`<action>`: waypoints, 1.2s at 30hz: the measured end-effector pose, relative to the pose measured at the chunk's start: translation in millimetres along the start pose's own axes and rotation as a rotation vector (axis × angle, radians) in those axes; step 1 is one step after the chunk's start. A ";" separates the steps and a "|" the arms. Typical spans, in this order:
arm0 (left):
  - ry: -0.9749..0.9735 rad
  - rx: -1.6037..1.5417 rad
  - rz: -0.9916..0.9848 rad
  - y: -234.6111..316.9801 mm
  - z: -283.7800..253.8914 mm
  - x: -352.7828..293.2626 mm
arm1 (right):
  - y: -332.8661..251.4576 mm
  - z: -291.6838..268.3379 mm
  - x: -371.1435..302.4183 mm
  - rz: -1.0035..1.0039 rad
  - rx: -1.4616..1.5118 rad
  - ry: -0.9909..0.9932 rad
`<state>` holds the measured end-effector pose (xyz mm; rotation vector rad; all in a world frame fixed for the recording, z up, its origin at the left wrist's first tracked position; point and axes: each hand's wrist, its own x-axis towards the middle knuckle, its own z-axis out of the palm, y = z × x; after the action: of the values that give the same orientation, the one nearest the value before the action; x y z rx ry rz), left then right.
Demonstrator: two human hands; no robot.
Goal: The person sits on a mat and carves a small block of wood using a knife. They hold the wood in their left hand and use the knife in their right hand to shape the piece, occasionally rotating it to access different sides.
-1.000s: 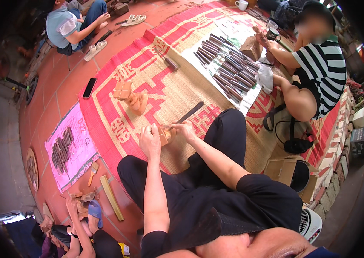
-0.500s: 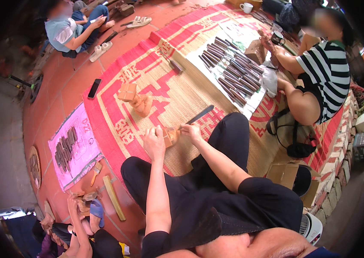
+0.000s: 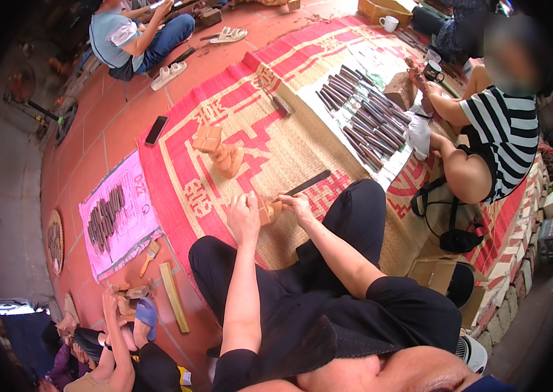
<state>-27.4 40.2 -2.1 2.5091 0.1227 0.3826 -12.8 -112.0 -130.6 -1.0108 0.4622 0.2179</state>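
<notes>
My left hand [image 3: 243,215] is closed around a small light-brown wooden carving [image 3: 270,210], low over the mat in front of my lap. At its right side, my right hand [image 3: 298,205] pinches a long flat dark tool that looks like a file [image 3: 310,183]. Its far end points up and right, away from the carving. The near end reaches the carving, but my fingers hide the exact contact. Beyond my hands, a larger wooden carving with a block-like top [image 3: 225,160] stands on the red and straw woven mat [image 3: 276,245].
Many dark-handled tools [image 3: 371,121] lie on a white sheet, beside a seated person in stripes [image 3: 498,137]. Leftward are a phone [image 3: 156,130], a pink sheet [image 3: 136,228] with thin tools, a brush [image 3: 150,257] and a wooden strip [image 3: 174,297]. Other people sit around.
The view has shifted, moving the surroundings slightly rightward. The file's far end has dropped lower and lies flatter. Both hands keep their hold beside each other.
</notes>
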 end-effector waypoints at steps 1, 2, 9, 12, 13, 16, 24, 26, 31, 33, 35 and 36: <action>0.004 -0.008 0.001 -0.5 0.9 0.0 | 0.6 3.3 -1.6 -0.014 -0.076 -0.008; 0.008 -0.018 -0.001 1.4 0.1 0.3 | 1.1 4.3 -3.2 -0.026 -0.155 -0.015; 0.009 -0.012 0.002 3.1 1.6 1.4 | -2.3 -8.3 5.5 0.093 0.070 0.159; 0.025 0.003 0.009 0.8 0.5 0.1 | -9.6 4.5 -8.1 -0.018 0.023 0.022; 0.026 0.007 0.009 0.3 -0.4 -0.3 | -7.7 6.6 -9.3 -0.008 -0.019 0.005; 0.003 0.000 -0.001 4.9 -1.3 0.7 | -5.5 3.9 -10.2 0.006 -0.036 0.009; 0.028 0.028 0.018 7.7 0.6 2.3 | 5.2 -1.9 -4.8 0.018 0.063 0.069; 0.021 0.017 0.012 7.1 -0.2 1.8 | 4.6 2.7 -11.4 -0.004 0.029 0.041; 0.023 0.020 0.022 6.3 3.6 3.8 | 1.8 -2.2 -11.8 0.016 0.065 0.115; 0.026 0.017 0.019 5.4 3.5 3.4 | 3.8 -7.7 -8.8 0.034 0.077 0.149; 0.033 -0.001 0.013 4.2 3.0 2.3 | 7.9 -10.0 -4.1 0.036 0.044 0.141; 0.039 -0.010 0.019 4.8 3.1 1.5 | 10.2 -11.8 -2.0 0.033 0.034 0.111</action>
<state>-25.0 34.8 -1.3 2.4952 0.1124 0.4394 -21.6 -116.8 -142.8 -0.9858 0.5817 0.1834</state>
